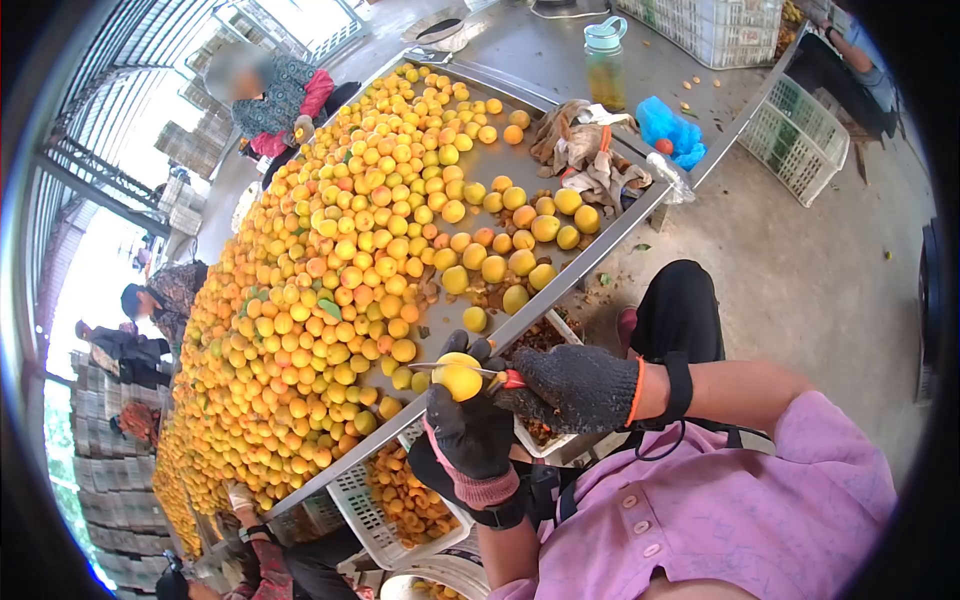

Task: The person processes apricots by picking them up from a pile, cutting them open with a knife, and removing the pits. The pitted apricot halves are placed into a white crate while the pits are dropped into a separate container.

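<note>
My left hand [467, 425], in a dark glove with a pink cuff, holds a yellow apricot [459, 377] near the metal table's edge. My right hand [572, 388], in a black glove with an orange rim, is closed round the red handle of a knife [511, 379]. The knife's thin blade lies across the apricot. Beyond both hands, a large heap of yellow and orange apricots [330, 250] covers much of the metal table [560, 285].
Below the table edge stand a white crate [358, 510] of cut fruit and a white bucket [400, 585]. Cloths [580, 150], a blue bag [670, 130] and a bottle [604, 75] lie or stand farther back. Other people sit along the table's far side and at lower left.
</note>
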`<state>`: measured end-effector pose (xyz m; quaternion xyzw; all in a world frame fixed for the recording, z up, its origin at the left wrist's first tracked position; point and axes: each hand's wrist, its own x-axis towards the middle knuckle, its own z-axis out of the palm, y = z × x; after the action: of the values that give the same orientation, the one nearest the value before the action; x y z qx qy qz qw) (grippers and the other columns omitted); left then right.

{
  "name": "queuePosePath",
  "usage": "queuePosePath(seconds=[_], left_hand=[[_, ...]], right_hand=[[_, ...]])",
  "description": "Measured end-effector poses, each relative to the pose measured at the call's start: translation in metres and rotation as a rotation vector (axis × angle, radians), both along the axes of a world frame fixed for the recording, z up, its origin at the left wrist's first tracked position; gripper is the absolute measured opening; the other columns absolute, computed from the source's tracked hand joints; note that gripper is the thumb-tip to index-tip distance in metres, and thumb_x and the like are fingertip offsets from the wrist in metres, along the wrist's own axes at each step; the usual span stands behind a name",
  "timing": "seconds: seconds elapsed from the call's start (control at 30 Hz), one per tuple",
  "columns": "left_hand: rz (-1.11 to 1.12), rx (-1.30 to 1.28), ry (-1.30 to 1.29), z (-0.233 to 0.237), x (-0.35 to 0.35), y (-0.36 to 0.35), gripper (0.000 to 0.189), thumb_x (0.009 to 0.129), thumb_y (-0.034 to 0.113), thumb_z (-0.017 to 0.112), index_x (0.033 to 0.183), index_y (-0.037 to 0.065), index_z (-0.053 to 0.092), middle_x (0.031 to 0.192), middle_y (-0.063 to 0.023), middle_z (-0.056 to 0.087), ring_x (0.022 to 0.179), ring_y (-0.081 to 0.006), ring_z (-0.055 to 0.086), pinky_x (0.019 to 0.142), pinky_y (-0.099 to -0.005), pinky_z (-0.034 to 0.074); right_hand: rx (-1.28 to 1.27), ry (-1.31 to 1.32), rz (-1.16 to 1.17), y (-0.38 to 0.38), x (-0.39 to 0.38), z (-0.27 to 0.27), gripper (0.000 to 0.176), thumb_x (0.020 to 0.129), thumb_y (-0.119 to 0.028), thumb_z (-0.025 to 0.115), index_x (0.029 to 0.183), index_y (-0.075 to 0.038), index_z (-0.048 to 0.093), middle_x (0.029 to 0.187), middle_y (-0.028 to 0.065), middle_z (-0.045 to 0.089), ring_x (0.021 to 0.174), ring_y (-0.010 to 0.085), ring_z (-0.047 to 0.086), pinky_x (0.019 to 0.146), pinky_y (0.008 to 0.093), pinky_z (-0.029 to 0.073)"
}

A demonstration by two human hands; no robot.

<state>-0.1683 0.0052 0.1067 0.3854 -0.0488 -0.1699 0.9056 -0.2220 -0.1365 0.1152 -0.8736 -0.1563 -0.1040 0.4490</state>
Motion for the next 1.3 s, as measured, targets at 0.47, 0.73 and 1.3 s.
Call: queuePosePath(seconds=[0.47, 0.73, 1.3], left_hand=[[0.007, 0.539, -0.401, 0.019, 0.034, 0.040, 0.051, 0.077, 0.028, 0.064, 0.110, -0.009, 0.055, 0.092, -0.0141, 0.063, 0.085, -0.0196, 0.060, 0.077, -0.0310, 0.048], [0.166, 0.781, -0.624, 0.005, 0.033, 0.029, 0.031, 0.087, 0.027, 0.058, 0.088, -0.004, 0.058, 0.070, -0.0096, 0.059, 0.061, -0.0170, 0.054, 0.054, -0.0288, 0.045], [0.251, 0.792, -0.403, -0.071, 0.153, 0.009, 0.020, 0.085, 0.000, 0.052, 0.103, -0.005, 0.056, 0.089, -0.0102, 0.062, 0.080, -0.0154, 0.059, 0.072, -0.0278, 0.048]], right_hand=[[-0.069, -0.133, 0.242, -0.014, 0.035, -0.003, 0.029, 0.073, -0.015, 0.058, 0.096, 0.002, 0.056, 0.081, 0.0208, 0.060, 0.078, 0.0382, 0.059, 0.067, 0.0424, 0.047], [-0.209, 0.035, -0.003, 0.015, 0.059, -0.025, 0.029, 0.081, -0.025, 0.054, 0.097, 0.000, 0.052, 0.067, 0.0147, 0.058, 0.063, 0.0344, 0.059, 0.052, 0.0421, 0.046], [-0.092, 0.208, 0.143, -0.007, 0.142, -0.049, 0.023, 0.085, -0.015, 0.049, 0.108, -0.011, 0.050, 0.080, 0.0166, 0.054, 0.068, 0.0347, 0.058, 0.055, 0.0420, 0.045]])
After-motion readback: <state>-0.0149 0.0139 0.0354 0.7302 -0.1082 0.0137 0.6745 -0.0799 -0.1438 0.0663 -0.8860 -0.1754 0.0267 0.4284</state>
